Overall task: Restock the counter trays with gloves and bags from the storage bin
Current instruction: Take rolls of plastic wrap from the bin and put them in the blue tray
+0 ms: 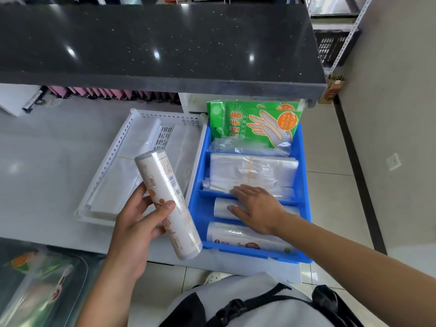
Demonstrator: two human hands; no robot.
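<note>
My left hand [139, 223] grips a white roll of bags [167, 201] with orange print, held tilted over the counter between the two trays. My right hand [257, 207] lies flat with straight fingers inside the blue tray [203, 166], resting on a clear roll [224, 207] and touching the stack of clear flat bags [253, 172] behind it. Green glove packs [257, 121] stand in the tray's far compartment. Another printed roll [245, 238] lies in the near compartment. The white perforated tray [118, 147] to the left holds white folded bags.
A black stone counter top [153, 46] overhangs the far side. The trays sit on a pale grey counter [47, 161]. A clear bin with packaged goods [35, 279] is at the lower left. Tiled floor and metal shelving lie to the right.
</note>
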